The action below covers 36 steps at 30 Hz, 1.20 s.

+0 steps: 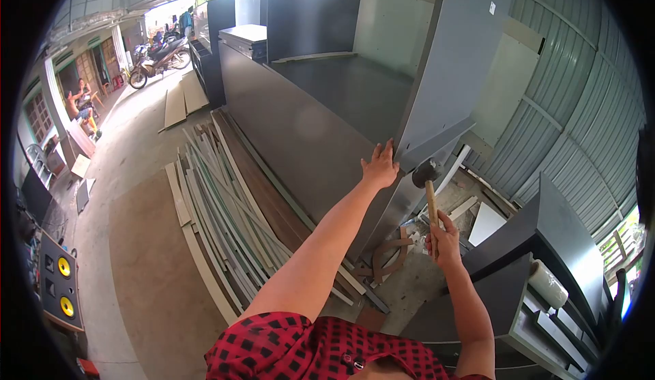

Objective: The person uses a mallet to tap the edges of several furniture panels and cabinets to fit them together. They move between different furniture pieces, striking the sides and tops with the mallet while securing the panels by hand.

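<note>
My left hand (381,168) rests with fingers spread on the edge of a large dark grey cabinet (300,117), near the corner where an upright grey panel (457,59) meets it. To the right, my right hand (445,240) is wrapped around the wooden handle of a mallet (427,174). The mallet's dark head points up, close beside the cabinet's corner and just right of my left hand. A narrow grey board (437,142) juts out from the upright panel above the mallet head.
Long strips of board (225,209) lie on the floor at left. Dark panels (505,257) and a roll of clear wrap (548,283) are at lower right. Brown curved pieces (390,257) lie below the cabinet. A speaker (60,284), a motorbike (160,59) and seated people (82,100) are farther left.
</note>
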{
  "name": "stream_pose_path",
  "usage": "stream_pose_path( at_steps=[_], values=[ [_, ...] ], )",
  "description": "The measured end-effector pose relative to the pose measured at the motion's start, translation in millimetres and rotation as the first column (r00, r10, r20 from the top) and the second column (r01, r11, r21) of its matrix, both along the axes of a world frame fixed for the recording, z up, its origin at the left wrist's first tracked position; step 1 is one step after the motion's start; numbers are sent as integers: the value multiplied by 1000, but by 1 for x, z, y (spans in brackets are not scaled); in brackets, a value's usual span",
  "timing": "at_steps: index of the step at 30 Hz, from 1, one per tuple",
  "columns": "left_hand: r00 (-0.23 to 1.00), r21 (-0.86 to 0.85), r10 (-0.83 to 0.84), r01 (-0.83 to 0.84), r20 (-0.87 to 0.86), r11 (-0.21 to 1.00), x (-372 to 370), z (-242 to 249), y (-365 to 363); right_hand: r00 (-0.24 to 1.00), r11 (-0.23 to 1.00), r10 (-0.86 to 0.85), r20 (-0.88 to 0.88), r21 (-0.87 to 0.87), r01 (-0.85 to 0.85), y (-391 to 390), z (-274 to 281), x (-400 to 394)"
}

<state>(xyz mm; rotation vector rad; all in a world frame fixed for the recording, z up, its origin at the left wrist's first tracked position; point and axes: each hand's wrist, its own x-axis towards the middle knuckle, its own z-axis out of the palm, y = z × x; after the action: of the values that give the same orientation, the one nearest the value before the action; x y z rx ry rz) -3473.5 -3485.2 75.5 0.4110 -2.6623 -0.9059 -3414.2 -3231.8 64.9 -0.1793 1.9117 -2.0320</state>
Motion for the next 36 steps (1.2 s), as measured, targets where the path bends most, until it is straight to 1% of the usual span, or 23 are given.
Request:
stream_pose_path(
  at_steps=[3,8,10,11,13,15,17,19,20,21,23,24,25,26,27,30,31,33,35,36],
  values=[
    [1000,-11,8,-8,11,1000,1,4,2,1000,1000,-3,0,10,3,2,1,0],
    [999,-23,11,-10,53,1000,6,11,6,1000,999,-3,24,-39,4,-1,6,8],
    [996,0,27,-27,83,1000,6,14,8,1000,999,-6,27,-48,7,-2,6,9],
    [996,-4,2,-2,85,1000,3,12,7,1000,999,-11,14,-43,11,-3,7,11],
    [996,-35,38,-35,76,999,-3,7,6,998,997,-65,5,-42,65,-2,10,15],
    [997,-54,23,-19,74,998,-4,7,6,994,999,-41,105,-7,41,0,15,15],
    [998,-99,18,-12,63,995,-11,0,3,995,994,-39,97,-97,48,8,-7,2],
    [999,-99,37,-33,35,995,-25,-19,-3,994,993,-43,102,-104,54,22,4,5],
    [1000,-96,12,-12,5,995,-31,-26,-10,988,988,-98,120,-107,111,31,8,5],
    [1000,-93,-7,4,-26,996,-38,-32,-10,988,988,-118,101,-88,127,42,14,4],
    [999,-49,36,-36,-1,998,-20,-12,9,982,983,-161,95,-69,168,67,20,-1],
    [1000,-50,13,-13,9,999,-18,-10,16,971,972,-222,85,-54,227,79,24,-4],
    [998,-82,69,-69,-4,994,-16,-11,21,958,959,-277,75,-38,280,89,25,-8],
    [992,-112,128,-129,-18,985,-14,-11,25,955,955,-293,52,-39,295,104,26,-13],
    [993,-112,115,-115,-6,987,-14,-10,26,950,951,-305,63,-34,308,117,28,-18],
    [990,-82,127,-131,-54,988,-13,-12,27,905,905,-424,22,11,424,155,38,-22],
    [993,-83,112,-115,-42,990,-15,-17,24,889,889,-459,17,10,458,167,43,-22],
    [991,-92,56,-68,-122,993,-26,-27,13,863,863,-506,-18,10,506,190,49,-22],
    [942,-188,-87,25,-324,982,-59,-67,-22,822,822,-566,-57,41,569,213,61,-15],
    [959,-137,-87,51,-270,989,-57,-62,-17,806,804,-587,-73,68,591,226,62,-13]
  ],
)
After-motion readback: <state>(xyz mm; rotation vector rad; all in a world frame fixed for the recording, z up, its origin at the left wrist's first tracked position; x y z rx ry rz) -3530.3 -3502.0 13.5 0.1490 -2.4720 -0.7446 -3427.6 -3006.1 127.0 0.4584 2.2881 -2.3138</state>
